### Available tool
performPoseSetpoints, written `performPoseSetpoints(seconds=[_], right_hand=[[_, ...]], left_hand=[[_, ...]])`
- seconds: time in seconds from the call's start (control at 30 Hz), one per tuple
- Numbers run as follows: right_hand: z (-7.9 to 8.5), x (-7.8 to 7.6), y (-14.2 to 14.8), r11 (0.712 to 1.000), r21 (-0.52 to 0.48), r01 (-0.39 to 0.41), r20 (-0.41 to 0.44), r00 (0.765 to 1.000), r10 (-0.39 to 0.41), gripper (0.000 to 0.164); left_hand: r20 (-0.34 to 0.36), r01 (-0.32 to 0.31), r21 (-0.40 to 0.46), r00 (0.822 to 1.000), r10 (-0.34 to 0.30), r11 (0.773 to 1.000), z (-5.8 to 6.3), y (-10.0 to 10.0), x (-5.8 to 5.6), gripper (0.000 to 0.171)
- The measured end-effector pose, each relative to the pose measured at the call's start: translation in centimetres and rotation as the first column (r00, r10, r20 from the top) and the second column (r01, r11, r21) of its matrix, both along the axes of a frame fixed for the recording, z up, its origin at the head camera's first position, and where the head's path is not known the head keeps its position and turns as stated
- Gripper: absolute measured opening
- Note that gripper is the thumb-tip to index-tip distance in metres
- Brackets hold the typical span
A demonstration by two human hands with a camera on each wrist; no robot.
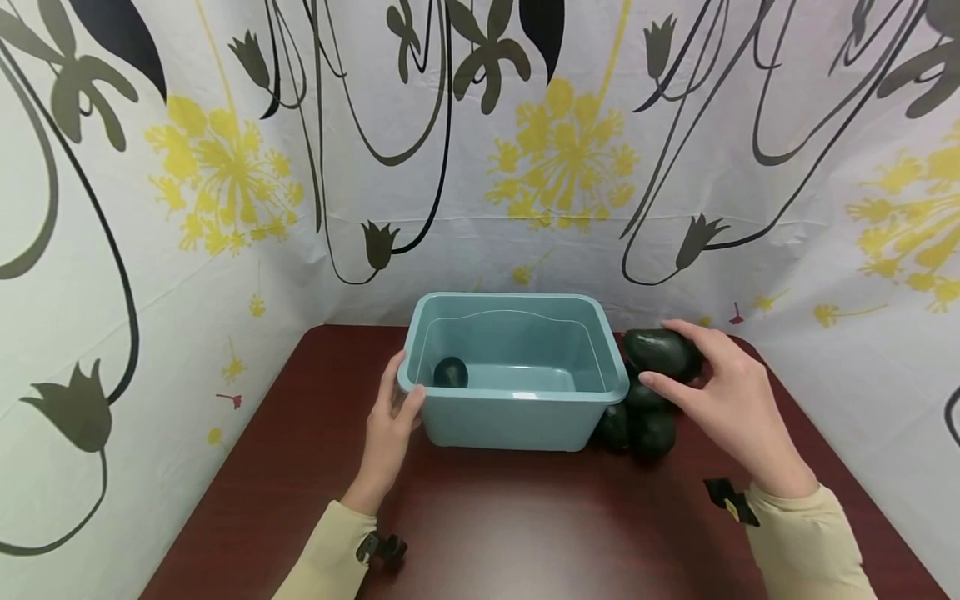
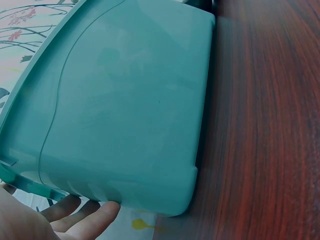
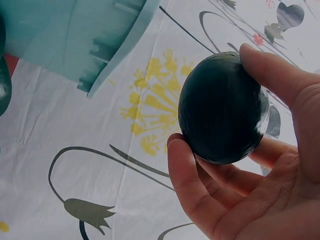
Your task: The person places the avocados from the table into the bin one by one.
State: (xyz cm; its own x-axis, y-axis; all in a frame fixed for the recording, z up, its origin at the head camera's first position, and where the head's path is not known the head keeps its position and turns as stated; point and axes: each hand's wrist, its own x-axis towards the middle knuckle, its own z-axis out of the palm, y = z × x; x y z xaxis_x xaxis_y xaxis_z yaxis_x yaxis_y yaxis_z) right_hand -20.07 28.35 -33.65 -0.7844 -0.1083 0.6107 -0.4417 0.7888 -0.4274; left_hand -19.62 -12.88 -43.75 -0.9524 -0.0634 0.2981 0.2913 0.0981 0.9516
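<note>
A light blue-green plastic bin (image 1: pixel 517 423) stands on the table, with one dark green avocado (image 1: pixel 451 373) inside at its left end. My left hand (image 1: pixel 390 429) holds the bin's front left corner, thumb by the rim; in the left wrist view its fingers (image 2: pixel 97 220) lie along the bin's side. Right of the bin, my right hand (image 1: pixel 731 396) grips another avocado (image 1: pixel 663 352) between thumb and fingers, above several more avocados (image 1: pixel 651 432) heaped against the bin. The right wrist view shows this held avocado (image 3: pixel 222 107) raised off the table, with the thumb on one side and fingers on the other.
The dark red-brown wooden table (image 1: pixel 495 525) reaches back to a white cloth (image 1: pixel 465 192) with grey plants and yellow flowers, which hangs behind and at both sides. A small black device is strapped at each wrist, over pale yellow sleeves (image 1: pixel 806 542).
</note>
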Motion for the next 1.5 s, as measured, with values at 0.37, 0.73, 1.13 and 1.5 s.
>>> performPoseSetpoints(seconds=[0.37, 0.73, 1.13, 1.5], right_hand=[[0.4, -0.3, -1.4, 1.0, 0.009, -0.023, -0.011, 1.0, 0.023, 0.069], [0.9, -0.4, -2.4, 0.999, 0.0, -0.049, -0.002, 0.999, 0.049, 0.07], [0.9, -0.5, -3.2, 0.998, 0.001, -0.07, -0.031, 0.997, 0.07, 0.076], [1.2, -0.7, -3.8, 0.996, -0.016, -0.089, -0.014, 0.996, 0.089, 0.079]], left_hand=[[0.009, 0.003, 0.005, 1.0, -0.003, 1.0, -0.2, 0.0, -0.1, 0.066], [0.006, 0.006, 0.011, 1.0, -0.006, 1.0, -0.3, 0.0, 0.0, 0.066], [0.01, 0.004, 0.011, 1.0, -0.004, 1.0, -0.2, 0.0, 0.0, 0.066], [0.006, 0.0, 0.005, 1.0, 0.0, 1.0, -0.2, -0.1, 0.0, 0.066]])
